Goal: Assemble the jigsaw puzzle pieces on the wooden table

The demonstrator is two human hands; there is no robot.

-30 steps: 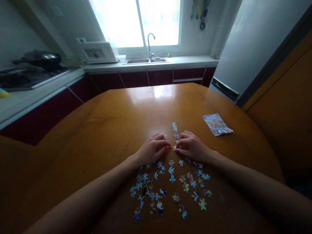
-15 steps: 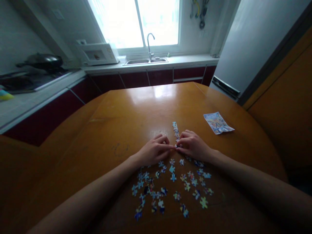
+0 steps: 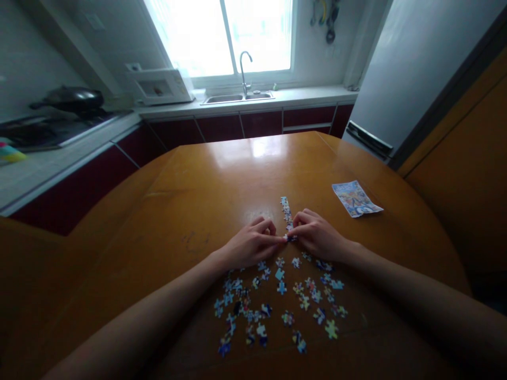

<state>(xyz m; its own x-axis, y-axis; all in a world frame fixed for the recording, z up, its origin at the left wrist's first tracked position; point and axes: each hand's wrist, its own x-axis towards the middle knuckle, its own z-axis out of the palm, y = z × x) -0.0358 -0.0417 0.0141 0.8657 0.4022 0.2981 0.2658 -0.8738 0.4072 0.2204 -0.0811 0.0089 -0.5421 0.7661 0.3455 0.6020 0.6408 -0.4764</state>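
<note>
Fingers (image 3: 273, 239) of the left hand (image 3: 250, 247) mostly curl toward the palm, with the index stretched out so that its tip touches the near end of a narrow puzzle strip (image 3: 285, 210). From the right, the right hand (image 3: 319, 232) sets its index tip on the same end, its other fingers bent; whether either thumb pinches a piece from below, I cannot tell. The strip lies flat near the middle of the table (image 3: 198, 190), reaching beyond the two hands. Its long axis runs from near to far, the far end leaning slightly left (like a clock hand just short of twelve), and its near end is partly hidden by the hands.

Nearer than the hands, loose puzzle pieces (image 3: 281, 287) lie scattered at all angles, many of them blue, with a yellow-green piece (image 3: 331, 329) at the near right.

Farther off to the right lies a printed sheet (image 3: 355, 199), its long side slanting from far left to near right; it bears a colourful picture, and the pale lettering along its far edge is too small to read.

Beyond the table, a sink (image 3: 224, 98) with a curved faucet (image 3: 244, 71) sits below a bright window (image 3: 190, 37). A white microwave (image 3: 162, 86) stands to its left, and a grey refrigerator (image 3: 420, 63) rises on the right.
</note>
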